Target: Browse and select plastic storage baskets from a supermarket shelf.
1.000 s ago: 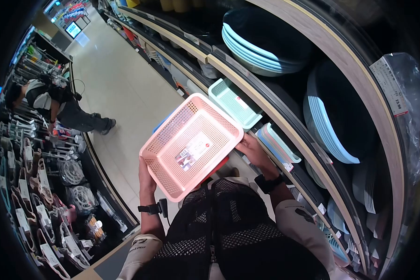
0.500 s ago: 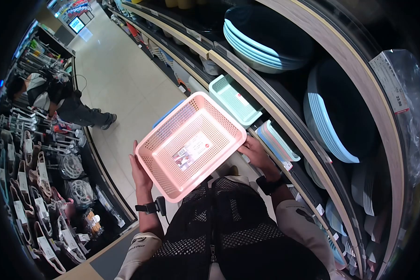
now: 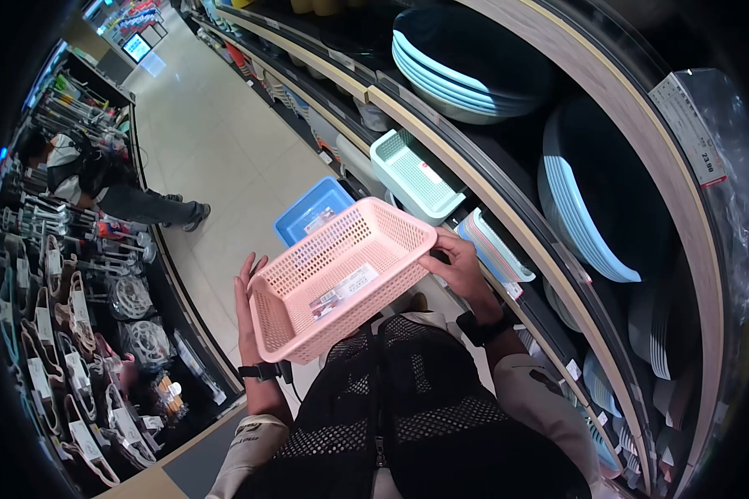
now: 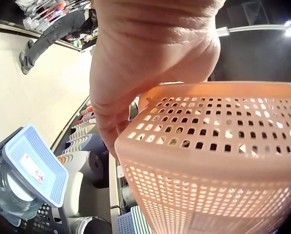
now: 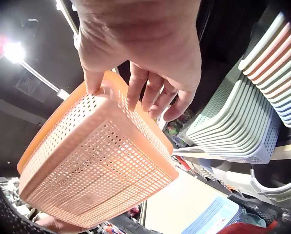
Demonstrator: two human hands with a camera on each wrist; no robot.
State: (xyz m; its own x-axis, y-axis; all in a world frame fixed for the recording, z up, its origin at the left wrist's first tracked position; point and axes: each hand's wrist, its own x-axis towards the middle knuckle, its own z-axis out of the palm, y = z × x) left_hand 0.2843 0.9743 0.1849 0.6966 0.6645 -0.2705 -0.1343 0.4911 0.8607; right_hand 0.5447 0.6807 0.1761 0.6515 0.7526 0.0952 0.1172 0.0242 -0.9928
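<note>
A pink perforated plastic basket with a label inside it is held in front of the body, tilted. My right hand grips the right end at the rim, thumb on one side and fingers on the other in the right wrist view. At the opposite end, my left hand touches the basket, its fingers extended upward beside the rim. Just beyond the pink basket, in the head view, is a blue basket with a label. The left wrist view shows this blue basket lying over a clear bowl.
On the right shelf sit a mint green basket, a stack of coloured baskets and large blue-rimmed basins. A person stands across the aisle floor, by a rack of hanging goods.
The pink basket has tipped, so its near outer wall now shows and more of the blue basket behind it is in view. My left fingers have straightened out.
</note>
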